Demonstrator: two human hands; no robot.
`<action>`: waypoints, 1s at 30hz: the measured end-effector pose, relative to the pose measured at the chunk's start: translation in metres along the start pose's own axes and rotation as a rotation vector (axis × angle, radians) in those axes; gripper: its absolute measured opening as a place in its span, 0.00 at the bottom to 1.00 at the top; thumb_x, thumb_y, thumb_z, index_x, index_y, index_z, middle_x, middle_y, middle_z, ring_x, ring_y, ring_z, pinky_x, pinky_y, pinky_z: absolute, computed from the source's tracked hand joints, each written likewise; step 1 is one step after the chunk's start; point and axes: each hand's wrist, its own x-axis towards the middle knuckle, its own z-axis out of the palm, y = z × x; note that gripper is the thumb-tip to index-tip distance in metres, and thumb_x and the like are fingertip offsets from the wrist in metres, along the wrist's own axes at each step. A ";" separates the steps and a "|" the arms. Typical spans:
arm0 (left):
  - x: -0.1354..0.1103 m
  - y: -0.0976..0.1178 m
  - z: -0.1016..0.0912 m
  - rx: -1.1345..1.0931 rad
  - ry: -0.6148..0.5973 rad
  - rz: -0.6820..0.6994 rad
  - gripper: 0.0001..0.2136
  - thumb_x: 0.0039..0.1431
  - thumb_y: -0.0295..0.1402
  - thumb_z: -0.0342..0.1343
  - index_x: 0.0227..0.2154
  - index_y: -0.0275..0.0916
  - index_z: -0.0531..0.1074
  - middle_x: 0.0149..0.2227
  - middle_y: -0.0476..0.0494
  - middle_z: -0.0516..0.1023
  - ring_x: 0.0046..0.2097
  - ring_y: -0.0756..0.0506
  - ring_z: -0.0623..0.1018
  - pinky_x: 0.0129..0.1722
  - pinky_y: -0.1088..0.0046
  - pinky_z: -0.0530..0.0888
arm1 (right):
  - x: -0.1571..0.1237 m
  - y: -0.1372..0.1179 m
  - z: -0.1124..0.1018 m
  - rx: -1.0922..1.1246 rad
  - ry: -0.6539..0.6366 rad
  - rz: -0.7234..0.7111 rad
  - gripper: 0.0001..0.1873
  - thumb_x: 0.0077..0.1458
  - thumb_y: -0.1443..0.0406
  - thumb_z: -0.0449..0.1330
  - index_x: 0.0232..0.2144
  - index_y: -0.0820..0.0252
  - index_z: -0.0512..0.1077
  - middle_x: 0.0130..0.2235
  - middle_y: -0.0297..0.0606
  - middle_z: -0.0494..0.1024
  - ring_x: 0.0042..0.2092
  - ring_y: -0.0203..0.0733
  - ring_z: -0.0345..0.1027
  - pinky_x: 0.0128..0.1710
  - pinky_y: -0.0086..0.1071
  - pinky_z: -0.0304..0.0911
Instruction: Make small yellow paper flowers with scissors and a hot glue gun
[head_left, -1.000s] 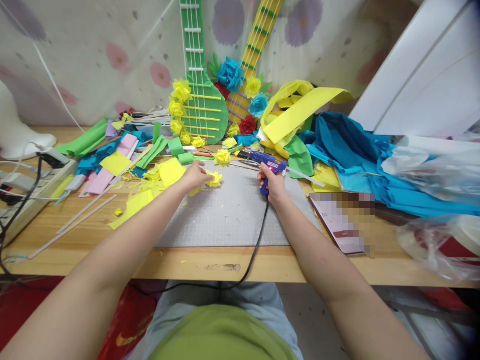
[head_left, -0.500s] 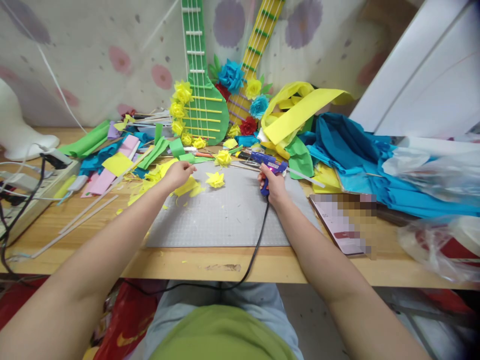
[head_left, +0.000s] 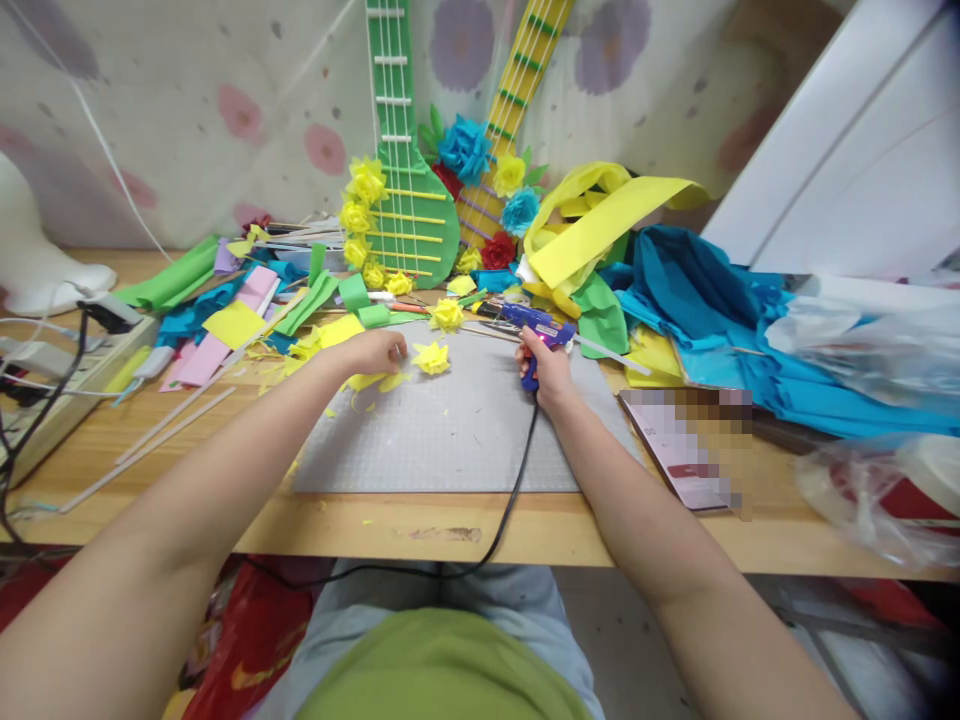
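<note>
My right hand (head_left: 547, 368) is wrapped round the handle of a blue hot glue gun (head_left: 534, 322), and a pale glue stick (head_left: 611, 355) juts out of its rear. A black cord runs from the handle down over the table edge. My left hand (head_left: 379, 353) hovers over the mat's left side, its fingers bent and a little apart, with nothing visible in them. Just right of its fingertips lies a yellow paper flower (head_left: 431, 358), not touched. Behind that sits another yellow flower (head_left: 447, 315).
A green paper guitar (head_left: 412, 215) and a yellow one (head_left: 517, 90) lean against the back wall. Coloured paper strips lie left, blue crepe paper (head_left: 690, 290) right. A phone (head_left: 675, 440) rests beside the grey cutting mat (head_left: 442, 450). A power strip (head_left: 82, 400) stands far left.
My left hand has moved a little to the right, closer to the yellow flower on the mat. My right hand and the glue gun have stayed in place.
</note>
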 end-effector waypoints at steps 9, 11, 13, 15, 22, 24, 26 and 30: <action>0.001 0.002 -0.004 0.181 -0.052 -0.011 0.12 0.42 0.34 0.52 0.31 0.40 0.73 0.35 0.45 0.78 0.33 0.47 0.74 0.28 0.76 0.63 | 0.000 -0.001 0.000 -0.008 0.008 0.006 0.18 0.40 0.52 0.63 0.22 0.59 0.63 0.17 0.26 0.67 0.15 0.26 0.53 0.12 0.22 0.51; 0.001 -0.003 -0.004 0.174 -0.037 0.023 0.13 0.42 0.35 0.53 0.33 0.40 0.73 0.37 0.45 0.78 0.35 0.47 0.74 0.30 0.77 0.64 | 0.000 -0.001 0.000 -0.005 0.004 0.002 0.18 0.40 0.52 0.63 0.22 0.58 0.63 0.17 0.27 0.67 0.15 0.26 0.54 0.12 0.22 0.51; -0.001 -0.007 -0.006 0.148 -0.037 0.056 0.16 0.40 0.34 0.53 0.36 0.39 0.72 0.40 0.44 0.77 0.38 0.46 0.74 0.33 0.77 0.66 | 0.000 -0.001 0.000 -0.005 0.002 -0.003 0.19 0.40 0.52 0.63 0.21 0.58 0.63 0.17 0.27 0.67 0.15 0.26 0.54 0.12 0.22 0.52; -0.002 -0.010 -0.008 0.124 -0.067 0.079 0.19 0.39 0.32 0.53 0.39 0.39 0.71 0.42 0.44 0.76 0.39 0.46 0.74 0.35 0.77 0.66 | 0.000 -0.002 0.000 -0.004 0.001 -0.004 0.19 0.39 0.52 0.63 0.21 0.58 0.63 0.17 0.27 0.67 0.14 0.26 0.53 0.12 0.22 0.51; -0.007 -0.011 -0.009 0.076 -0.115 0.047 0.20 0.41 0.31 0.51 0.41 0.40 0.70 0.39 0.46 0.77 0.37 0.47 0.74 0.33 0.77 0.67 | 0.000 0.000 0.000 -0.003 0.009 0.009 0.18 0.39 0.52 0.64 0.22 0.59 0.64 0.17 0.27 0.67 0.15 0.26 0.53 0.12 0.22 0.51; -0.007 -0.009 -0.008 0.095 -0.088 0.040 0.18 0.42 0.34 0.52 0.41 0.40 0.70 0.37 0.46 0.77 0.35 0.47 0.74 0.32 0.76 0.66 | 0.000 0.000 0.000 -0.004 0.009 0.009 0.18 0.39 0.52 0.64 0.22 0.59 0.64 0.17 0.26 0.67 0.15 0.26 0.53 0.12 0.22 0.51; -0.004 -0.009 -0.007 0.132 -0.049 0.070 0.17 0.43 0.35 0.53 0.39 0.40 0.71 0.38 0.45 0.76 0.36 0.46 0.73 0.33 0.75 0.66 | 0.000 0.000 0.000 -0.014 0.009 0.008 0.18 0.39 0.52 0.63 0.22 0.59 0.63 0.17 0.27 0.67 0.15 0.26 0.53 0.12 0.22 0.51; 0.003 -0.012 -0.006 0.212 -0.037 0.154 0.11 0.42 0.33 0.53 0.31 0.39 0.72 0.36 0.45 0.75 0.38 0.46 0.72 0.34 0.75 0.64 | 0.000 -0.001 0.000 -0.019 0.002 0.000 0.19 0.40 0.52 0.63 0.22 0.59 0.63 0.17 0.27 0.67 0.15 0.26 0.53 0.12 0.22 0.52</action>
